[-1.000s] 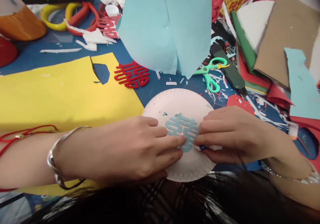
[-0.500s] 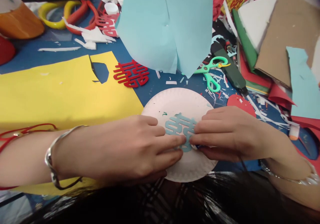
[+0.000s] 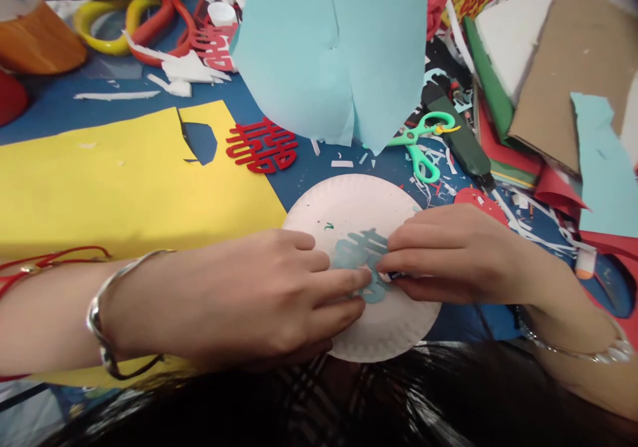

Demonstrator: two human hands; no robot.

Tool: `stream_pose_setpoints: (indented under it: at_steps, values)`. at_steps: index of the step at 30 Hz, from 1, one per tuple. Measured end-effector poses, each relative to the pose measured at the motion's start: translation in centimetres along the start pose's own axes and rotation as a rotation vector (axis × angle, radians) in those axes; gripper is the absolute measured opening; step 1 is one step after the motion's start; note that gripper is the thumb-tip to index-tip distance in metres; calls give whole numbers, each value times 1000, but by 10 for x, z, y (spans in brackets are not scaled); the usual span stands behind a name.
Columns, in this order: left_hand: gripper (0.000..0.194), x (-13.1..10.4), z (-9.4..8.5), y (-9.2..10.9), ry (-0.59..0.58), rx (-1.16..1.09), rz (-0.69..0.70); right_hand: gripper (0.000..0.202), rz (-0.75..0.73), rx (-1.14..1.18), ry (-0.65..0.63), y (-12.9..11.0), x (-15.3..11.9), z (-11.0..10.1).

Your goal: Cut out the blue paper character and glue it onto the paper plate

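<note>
Light-blue cutout (image 3: 349, 254): lies on the white paper plate (image 3: 309, 201), middle area, partly covered by fingers of both hands.
Left hand (image 3: 269, 294): back up, reaching in from the left; fingers released, two extended with tips on the cutout; thumb side near the plate's near-left edge.
Right hand (image 3: 463, 254): at the plate's right side; fingers pinched around a small dark item (image 3: 393, 275) at the cutout's right edge; item mostly hidden, identity cannot be told.
Plate: flat on the blue bench (image 3: 294, 184), small green scraps on its far-left part.
Left side: yellow sheet (image 3: 100, 188) with a cut opening; red cutout (image 3: 262, 145) over its right corner and partly on the bench.
Far side: large light-blue sheet (image 3: 319, 55), beyond the plate.
Far right: green-handled scissors (image 3: 413, 138) beside a dark green tool (image 3: 458, 135); brown cardboard (image 3: 568, 68) farther right.
</note>
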State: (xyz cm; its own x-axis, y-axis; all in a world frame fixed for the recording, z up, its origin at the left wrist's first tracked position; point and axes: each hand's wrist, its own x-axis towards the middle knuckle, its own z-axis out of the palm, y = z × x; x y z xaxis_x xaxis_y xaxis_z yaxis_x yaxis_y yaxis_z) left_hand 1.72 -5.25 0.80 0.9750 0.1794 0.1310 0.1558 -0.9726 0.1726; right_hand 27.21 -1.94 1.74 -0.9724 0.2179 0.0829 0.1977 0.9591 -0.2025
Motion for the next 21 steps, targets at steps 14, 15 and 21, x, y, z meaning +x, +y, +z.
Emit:
stream_pose_setpoints:
  at_steps: [14, 15, 21]
  values:
    - [22, 2, 0, -3, -17, -9, 19, 12, -6, 5, 9, 0, 0, -2]
    - [22, 2, 0, -3, -26, -2, 15, 14, -5, 5, -9, 0, 0, -3]
    - [25, 2, -1, -2, -49, 8, 26, 20, -10, 24, -95, -1, -4, -9]
